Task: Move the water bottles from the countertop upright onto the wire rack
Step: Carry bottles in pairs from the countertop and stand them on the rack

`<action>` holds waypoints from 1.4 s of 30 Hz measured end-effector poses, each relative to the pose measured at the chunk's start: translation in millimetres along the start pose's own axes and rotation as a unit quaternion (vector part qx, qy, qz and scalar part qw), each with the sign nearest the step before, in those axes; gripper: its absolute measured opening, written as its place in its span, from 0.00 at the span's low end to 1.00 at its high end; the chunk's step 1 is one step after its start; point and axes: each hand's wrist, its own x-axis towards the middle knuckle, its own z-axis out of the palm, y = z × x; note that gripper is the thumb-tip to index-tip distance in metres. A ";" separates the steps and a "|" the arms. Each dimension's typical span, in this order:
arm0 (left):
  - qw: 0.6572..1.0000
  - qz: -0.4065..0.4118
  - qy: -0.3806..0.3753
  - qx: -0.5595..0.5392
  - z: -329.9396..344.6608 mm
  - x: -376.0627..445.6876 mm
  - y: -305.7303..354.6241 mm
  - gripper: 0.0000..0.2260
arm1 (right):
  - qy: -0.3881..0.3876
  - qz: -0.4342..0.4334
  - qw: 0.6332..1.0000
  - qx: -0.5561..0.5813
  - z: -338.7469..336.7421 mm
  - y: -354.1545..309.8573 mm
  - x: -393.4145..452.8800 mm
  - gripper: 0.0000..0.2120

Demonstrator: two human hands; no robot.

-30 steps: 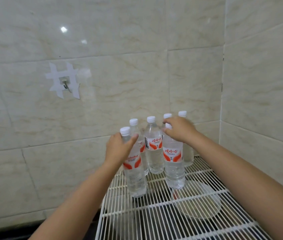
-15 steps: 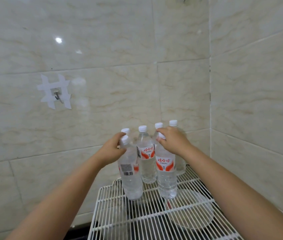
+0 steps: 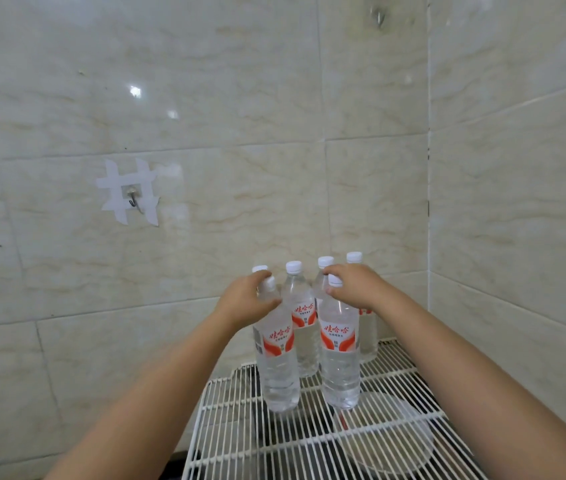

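Several clear water bottles with white caps and red-and-white labels stand upright at the back of a white wire rack (image 3: 247, 441). My left hand (image 3: 245, 299) grips the neck of the front left bottle (image 3: 278, 368). My right hand (image 3: 354, 285) grips the neck of the front right bottle (image 3: 339, 362). Both front bottles rest on the rack wires. Behind them stand a middle bottle (image 3: 300, 306), a bottle partly hidden by my right hand, whose cap (image 3: 325, 261) shows, and a far right bottle (image 3: 354, 258). One more cap shows behind my left hand.
Tiled walls meet in a corner just behind and to the right of the rack. A taped metal hook (image 3: 132, 195) hangs on the back wall at left. A round pale dish (image 3: 396, 441) lies under the rack wires at front right.
The view has tilted up and pulled back a little. Both hands stay on the two front bottles, which have settled slightly further back beside the rear row.
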 end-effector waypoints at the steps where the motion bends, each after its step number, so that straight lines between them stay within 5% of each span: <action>1: 1.000 -0.005 0.013 0.016 7.5 -1.2 2.3 0.28 | -0.004 0.002 1.000 -0.003 -1.9 -0.9 1.5 0.20; 6: 0.993 -0.051 0.100 -0.021 20.2 3.7 11.6 0.23 | 0.004 -0.032 0.999 0.036 3.4 -11.8 7.7 0.19; 18: 0.953 -0.076 0.137 -0.260 25.8 8.8 -2.2 0.18 | 0.001 -0.092 0.987 0.134 23.2 -20.7 34.2 0.18; 33: 0.934 -0.081 0.207 -0.280 43.4 1.6 2.4 0.17 | -0.004 -0.122 0.984 0.132 33.5 -9.5 38.0 0.18; 39: 0.965 -0.048 0.141 -0.214 33.5 -9.2 -3.0 0.24 | -0.028 -0.111 0.993 0.035 35.7 -8.5 38.7 0.24; 42: 0.981 -0.047 0.148 -0.112 14.6 -21.2 -21.0 0.23 | 0.054 -0.114 0.992 -0.015 37.4 -18.4 32.0 0.25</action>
